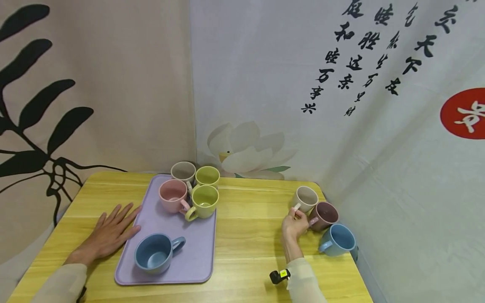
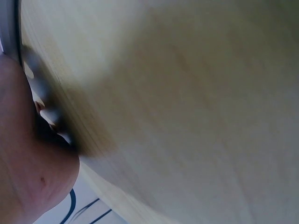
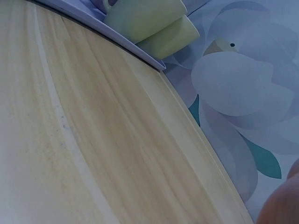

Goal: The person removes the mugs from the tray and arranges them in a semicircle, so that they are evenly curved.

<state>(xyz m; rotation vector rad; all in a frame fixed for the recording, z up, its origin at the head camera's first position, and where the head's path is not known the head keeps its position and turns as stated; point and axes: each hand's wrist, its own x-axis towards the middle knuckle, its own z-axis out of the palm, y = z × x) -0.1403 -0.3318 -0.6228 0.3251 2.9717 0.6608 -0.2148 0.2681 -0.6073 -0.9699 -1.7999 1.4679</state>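
Observation:
In the head view, my right hand (image 1: pixel 294 225) pinches the handle of a cream mug (image 1: pixel 306 198) near the table's back right corner. Beside it stand a plum mug (image 1: pixel 325 216) and a blue mug (image 1: pixel 338 240). My left hand (image 1: pixel 111 232) lies with fingers spread on the table, fingertips at the left rim of a lilac tray (image 1: pixel 197 261). On that tray, a wide blue cup (image 1: pixel 154 254) stands in front. A pink mug (image 1: pixel 172 197), a grey mug (image 1: pixel 183 172) and two yellow-green mugs (image 1: pixel 204 202) are grouped behind it.
The wooden table (image 1: pixel 250 235) spans between tray and right-hand mugs. A printed curtain (image 1: pixel 246 84) hangs right behind its back edge. In the right wrist view, yellow-green mugs (image 3: pixel 145 21) stand at the tray's edge.

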